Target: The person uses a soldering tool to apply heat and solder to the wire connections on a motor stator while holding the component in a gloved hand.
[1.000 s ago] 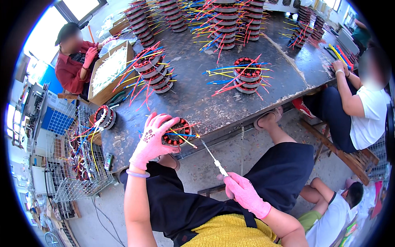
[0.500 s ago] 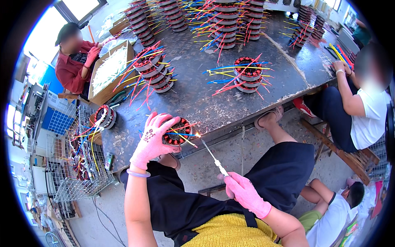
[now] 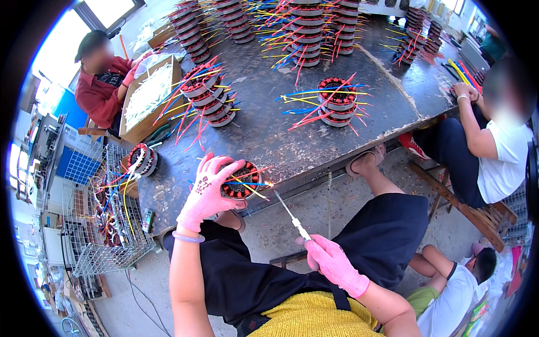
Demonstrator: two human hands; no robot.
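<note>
My left hand, in a pink glove, grips a motor stator at the table's near edge. Red, blue and yellow wires point right from this ring, which has red windings. In my right hand, also gloved in pink, is a slim torch with a white handle and a thin metal tube. A small orange glow shows between the tube's tip and the end of the blue wire. My right fingers wrap the handle; their far side is hidden.
The dark table carries a short stator stack, a leaning stack and taller ones behind. One stator lies near the left corner. A wire basket stands left. People sit at the left, the right and lower right.
The glow at the torch tip looks smaller. My hands, the stator and torch hold nearly the same place. The person at the left has shifted their gloved hands towards the box.
</note>
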